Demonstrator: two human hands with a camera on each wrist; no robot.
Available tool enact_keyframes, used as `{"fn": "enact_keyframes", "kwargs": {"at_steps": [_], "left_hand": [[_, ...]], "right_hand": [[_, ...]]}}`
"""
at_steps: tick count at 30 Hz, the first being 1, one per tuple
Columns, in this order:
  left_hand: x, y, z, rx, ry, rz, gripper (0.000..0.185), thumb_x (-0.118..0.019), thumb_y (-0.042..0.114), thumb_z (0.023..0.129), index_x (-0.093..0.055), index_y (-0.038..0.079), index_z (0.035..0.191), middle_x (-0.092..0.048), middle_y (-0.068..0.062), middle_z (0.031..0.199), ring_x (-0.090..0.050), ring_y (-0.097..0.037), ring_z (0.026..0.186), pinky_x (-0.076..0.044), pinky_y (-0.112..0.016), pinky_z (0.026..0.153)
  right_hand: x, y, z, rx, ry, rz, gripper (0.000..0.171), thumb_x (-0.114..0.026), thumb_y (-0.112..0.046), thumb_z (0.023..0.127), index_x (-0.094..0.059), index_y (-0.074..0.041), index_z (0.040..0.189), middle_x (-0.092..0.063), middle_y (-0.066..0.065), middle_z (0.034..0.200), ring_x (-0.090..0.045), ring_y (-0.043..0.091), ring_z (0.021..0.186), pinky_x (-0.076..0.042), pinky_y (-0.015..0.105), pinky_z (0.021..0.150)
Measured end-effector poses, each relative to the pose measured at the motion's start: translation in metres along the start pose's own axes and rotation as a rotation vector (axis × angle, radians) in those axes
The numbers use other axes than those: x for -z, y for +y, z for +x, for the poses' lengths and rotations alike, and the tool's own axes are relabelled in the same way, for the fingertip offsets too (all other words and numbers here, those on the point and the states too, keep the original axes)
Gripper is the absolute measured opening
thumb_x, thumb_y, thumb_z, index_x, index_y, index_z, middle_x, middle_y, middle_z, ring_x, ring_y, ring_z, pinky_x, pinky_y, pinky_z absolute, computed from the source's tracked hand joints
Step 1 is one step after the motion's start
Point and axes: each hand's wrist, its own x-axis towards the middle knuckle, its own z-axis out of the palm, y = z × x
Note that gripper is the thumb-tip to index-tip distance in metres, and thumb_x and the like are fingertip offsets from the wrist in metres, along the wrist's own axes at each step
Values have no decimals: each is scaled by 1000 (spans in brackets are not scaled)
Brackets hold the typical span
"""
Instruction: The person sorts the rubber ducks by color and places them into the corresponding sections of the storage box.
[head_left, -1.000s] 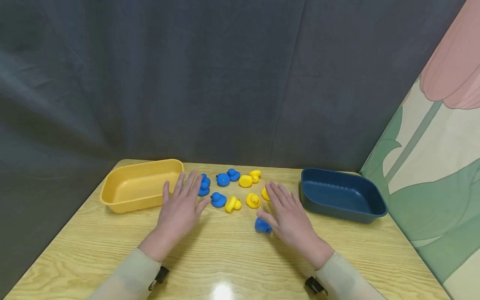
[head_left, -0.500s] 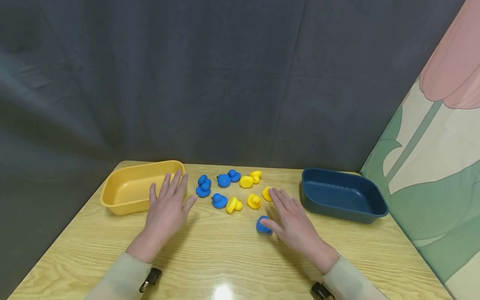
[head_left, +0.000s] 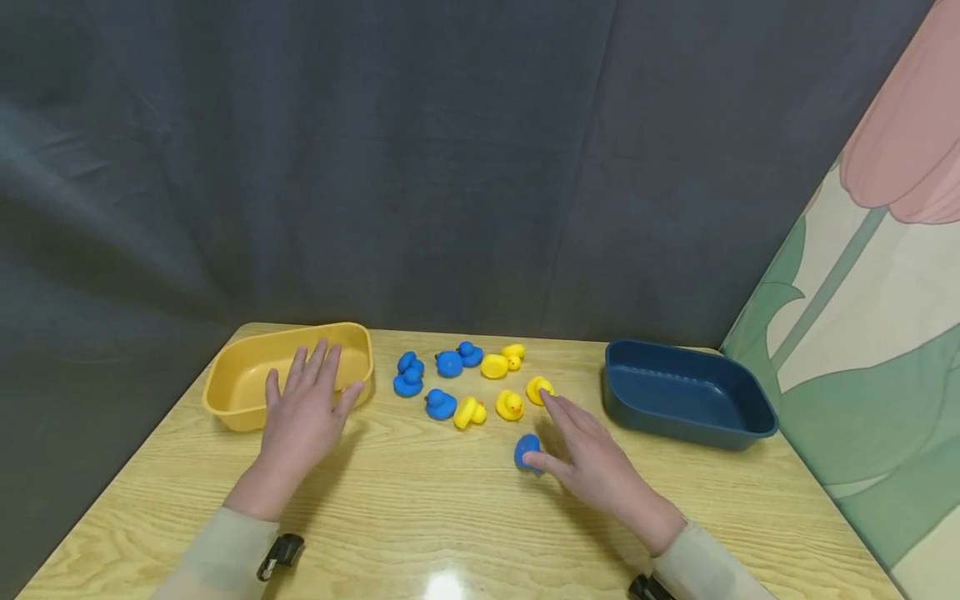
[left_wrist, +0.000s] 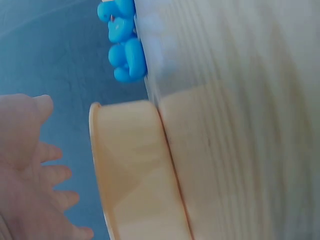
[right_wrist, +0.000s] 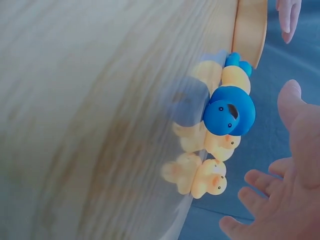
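My left hand (head_left: pixel 300 421) hovers with fingers spread over the front of the yellow bin (head_left: pixel 243 417). In the left wrist view, a gap separates the fingers from the bin's wall (left_wrist: pixel 132 160). My right hand (head_left: pixel 592 458), fingers extended, is above the table beside a blue rubber duck (head_left: pixel 527 448) lying on its side. The thumb partly covers that duck in the head view; the right wrist view shows thumb and duck apart. Just beyond the right fingertips is a yellow rubber duck (head_left: pixel 537 387). Neither hand holds anything.
Several blue ducks (head_left: pixel 440 404) and yellow ducks (head_left: pixel 509 405) lie scattered mid-table between the bins. A dark blue bin (head_left: pixel 690 429) stands at the right. Behind the wooden table (head_left: pixel 420 517) hangs a dark curtain (head_left: pixel 480 167).
My left hand has moved left, from beside the blue ducks to over the yellow bin. My right hand has shifted slightly down and right, its thumb over the near blue duck.
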Motion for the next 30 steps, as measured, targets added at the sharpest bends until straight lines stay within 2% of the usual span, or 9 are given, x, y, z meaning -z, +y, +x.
{"fn": "enact_keyframes", "kwargs": {"at_steps": [14, 22, 25, 30], "left_hand": [[11, -45, 5, 91, 39, -62, 78, -56, 46, 116, -31, -2, 172, -25, -30, 177, -13, -55, 163, -1, -85, 121], [21, -70, 4, 138, 46, -96, 78, -49, 48, 118, -27, -4, 171, -23, -34, 175, -11, -59, 162, 0, -87, 119], [23, -78, 4, 152, 54, -119, 78, -47, 48, 118, -27, -5, 171, -22, -35, 175, -9, -58, 162, 1, -88, 119], [23, -90, 3, 181, 54, -158, 80, -43, 52, 118, -25, -6, 171, -20, -35, 176, -6, -57, 164, -2, -88, 118]], "right_hand": [[-3, 1, 1, -77, -114, 62, 101, -80, -49, 101, -27, -8, 176, -45, 24, 169, -43, 49, 153, -39, 69, 122], [-4, 2, 0, -110, -147, 104, 101, -80, -51, 100, -29, -8, 176, -48, 18, 168, -38, 51, 157, -36, 72, 122], [-5, 4, 2, -106, -152, 123, 100, -81, -49, 100, -30, -6, 175, -52, 18, 165, -43, 48, 154, -39, 69, 121], [-8, 7, 4, -112, -155, 164, 98, -83, -47, 99, -33, -4, 173, -60, 15, 153, -59, 36, 138, -49, 60, 115]]}}
